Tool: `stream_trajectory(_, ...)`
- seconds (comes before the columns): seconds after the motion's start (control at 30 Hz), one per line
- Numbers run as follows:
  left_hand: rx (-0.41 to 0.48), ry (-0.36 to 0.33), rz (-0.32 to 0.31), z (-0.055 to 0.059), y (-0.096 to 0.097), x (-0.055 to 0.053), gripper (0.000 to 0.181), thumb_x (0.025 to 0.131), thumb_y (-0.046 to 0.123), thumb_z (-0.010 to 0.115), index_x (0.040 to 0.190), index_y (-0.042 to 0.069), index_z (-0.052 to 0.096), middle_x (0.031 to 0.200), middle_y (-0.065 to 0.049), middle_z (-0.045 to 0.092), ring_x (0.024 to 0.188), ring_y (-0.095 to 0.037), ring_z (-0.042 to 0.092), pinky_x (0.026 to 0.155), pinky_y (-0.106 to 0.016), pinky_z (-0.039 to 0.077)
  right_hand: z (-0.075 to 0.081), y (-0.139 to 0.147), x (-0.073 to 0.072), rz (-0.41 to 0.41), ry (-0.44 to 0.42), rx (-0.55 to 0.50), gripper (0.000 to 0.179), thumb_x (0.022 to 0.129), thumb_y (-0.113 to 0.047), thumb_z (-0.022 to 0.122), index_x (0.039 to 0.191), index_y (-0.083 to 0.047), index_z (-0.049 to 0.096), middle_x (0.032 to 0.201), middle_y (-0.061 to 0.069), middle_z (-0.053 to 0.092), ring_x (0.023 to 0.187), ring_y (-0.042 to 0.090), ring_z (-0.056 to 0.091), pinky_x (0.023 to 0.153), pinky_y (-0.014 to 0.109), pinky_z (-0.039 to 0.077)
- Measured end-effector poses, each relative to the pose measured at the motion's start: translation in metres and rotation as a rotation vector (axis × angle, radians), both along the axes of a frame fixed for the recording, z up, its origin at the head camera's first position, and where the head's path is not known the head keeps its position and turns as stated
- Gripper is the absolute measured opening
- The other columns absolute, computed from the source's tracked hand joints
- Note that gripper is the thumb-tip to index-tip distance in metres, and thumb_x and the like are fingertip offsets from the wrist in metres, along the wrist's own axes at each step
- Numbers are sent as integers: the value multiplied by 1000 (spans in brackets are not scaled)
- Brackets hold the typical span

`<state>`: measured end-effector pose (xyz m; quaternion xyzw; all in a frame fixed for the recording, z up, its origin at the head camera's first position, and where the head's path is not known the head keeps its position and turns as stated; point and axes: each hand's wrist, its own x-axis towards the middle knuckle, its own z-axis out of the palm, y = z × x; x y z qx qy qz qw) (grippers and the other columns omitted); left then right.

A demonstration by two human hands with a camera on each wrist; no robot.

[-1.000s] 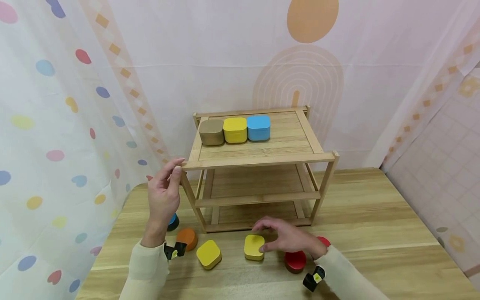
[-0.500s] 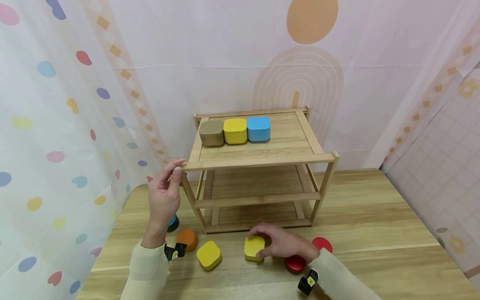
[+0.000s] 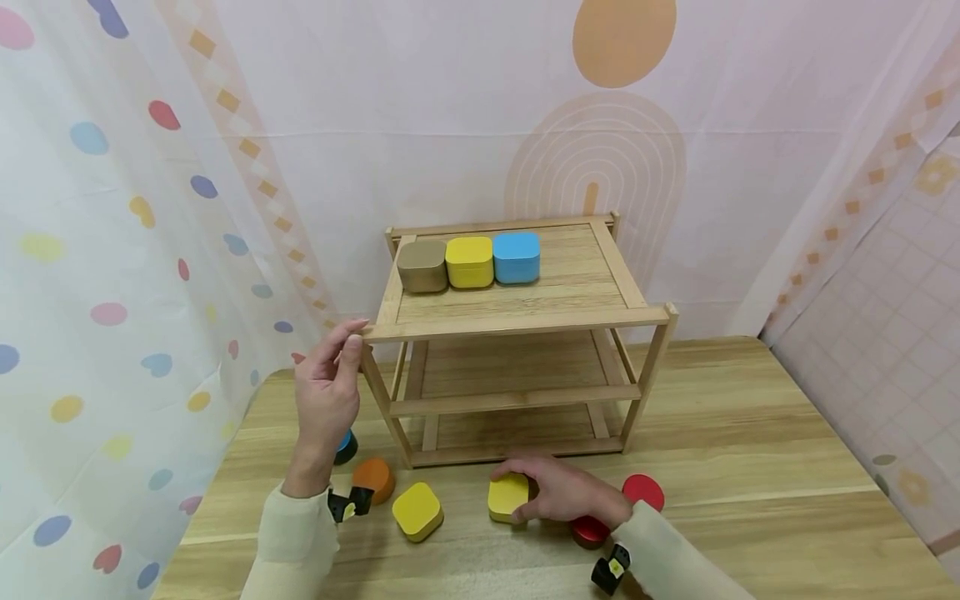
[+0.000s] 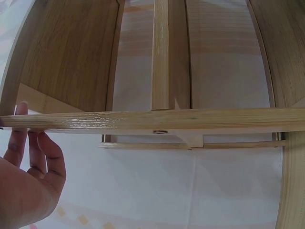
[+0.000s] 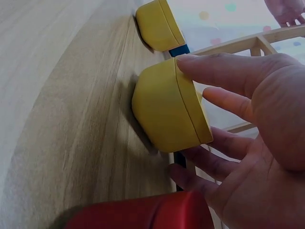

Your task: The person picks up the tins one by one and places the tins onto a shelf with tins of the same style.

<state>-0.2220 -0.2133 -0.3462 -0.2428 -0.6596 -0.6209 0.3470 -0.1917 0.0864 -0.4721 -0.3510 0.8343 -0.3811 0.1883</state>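
Note:
My right hand (image 3: pixel 558 490) has its thumb and fingers around a yellow rounded-square lidded box (image 3: pixel 507 497), which sits on the table; in the right wrist view the thumb rests on the edge of the box's lid (image 5: pixel 193 102). My left hand (image 3: pixel 327 396) holds the front left corner of a wooden shelf rack (image 3: pixel 517 322); the left wrist view shows its fingers (image 4: pixel 51 160) at the rail. On the rack's top stand a bronze box (image 3: pixel 423 267), a yellow box (image 3: pixel 470 263) and a blue box (image 3: pixel 517 258), side by side.
Left of the held box lies another yellow box (image 3: pixel 417 511), then an orange round tin (image 3: pixel 374 480) and a blue-topped round tin (image 3: pixel 346 447). Two red round tins, one at the back (image 3: pixel 643 493) and one partly under the right wrist (image 3: pixel 589 531), are on the right. Patterned curtains hang behind.
My right hand has moved slightly left and closed its fingers and thumb around the yellow box. The left hand stays at the rack corner.

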Motion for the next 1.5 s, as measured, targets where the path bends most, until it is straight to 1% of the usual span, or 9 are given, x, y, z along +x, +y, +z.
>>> stream_trajectory(0.13, 0, 2, 14, -1, -1, 0, 24, 100, -2, 52, 119, -12, 62, 92, 3, 63, 44, -8, 23, 42, -25, 21, 0, -1, 0, -18, -31, 11, 52, 86, -20, 79, 134, -17, 60, 133, -3, 57, 106, 7, 52, 91, 26, 44)
stream_trajectory(0.2, 1, 5, 17, -1, -1, 1, 24, 100, -1, 52, 119, -12, 63, 87, 3, 60, 43, -8, 22, 42, -25, 20, 0, -1, 0, -31, -45, 20, 53, 85, -22, 80, 135, -19, 60, 135, -3, 57, 106, 7, 52, 91, 26, 44)
stream_trajectory(0.27, 1, 8, 21, -1, -1, 0, 24, 100, -1, 53, 119, -12, 63, 89, 4, 62, 44, -8, 22, 43, -25, 21, 1, 0, 0, -37, -53, 24, 54, 85, -23, 80, 136, -20, 59, 137, -2, 56, 108, 7, 52, 92, 27, 44)
stream_trajectory(0.43, 3, 5, 18, -1, 0, 0, 24, 100, -1, 53, 118, -12, 63, 105, 3, 67, 47, -8, 23, 45, -24, 21, 1, 1, 0, -43, -58, 33, 55, 85, -25, 79, 136, -20, 59, 138, -2, 57, 113, 9, 53, 94, 28, 44)
stream_trajectory(0.77, -4, 2, 31, -3, 1, 0, 23, 100, -2, 53, 118, -12, 63, 104, 4, 67, 45, -8, 22, 44, -26, 19, -2, 3, 0, -61, -79, 13, 53, 84, -26, 81, 133, -23, 62, 135, -4, 59, 110, 7, 54, 92, 27, 45)
stream_trajectory(0.83, -6, 6, 32, -2, 1, 0, 23, 100, -2, 53, 118, -12, 63, 98, 4, 65, 45, -8, 22, 44, -26, 20, -2, 3, 1, -68, -85, 7, 53, 84, -27, 81, 133, -25, 62, 136, -4, 59, 109, 7, 54, 92, 28, 45)
stream_trajectory(1.03, -7, 7, 33, -2, 0, 0, 23, 100, -2, 53, 117, -12, 64, 102, 4, 66, 47, -8, 22, 46, -25, 21, -3, 4, 0, -61, -106, -18, 54, 84, -25, 81, 134, -24, 61, 136, -3, 58, 103, 6, 53, 89, 26, 45)
stream_trajectory(1.17, -5, 4, 25, -2, 0, 0, 23, 100, -2, 53, 118, -12, 63, 106, 4, 67, 48, -8, 23, 47, -24, 22, -2, 4, 0, -45, -96, -24, 57, 83, -25, 82, 135, -21, 60, 136, -2, 58, 101, 5, 53, 89, 25, 45)
stream_trajectory(1.5, 15, 4, -12, -1, 0, 0, 23, 100, -2, 52, 118, -12, 62, 95, 3, 62, 47, -8, 22, 46, -25, 21, -5, 4, 0, -31, -73, -23, 62, 81, -25, 83, 137, -20, 58, 136, -3, 58, 103, 5, 53, 92, 25, 45)
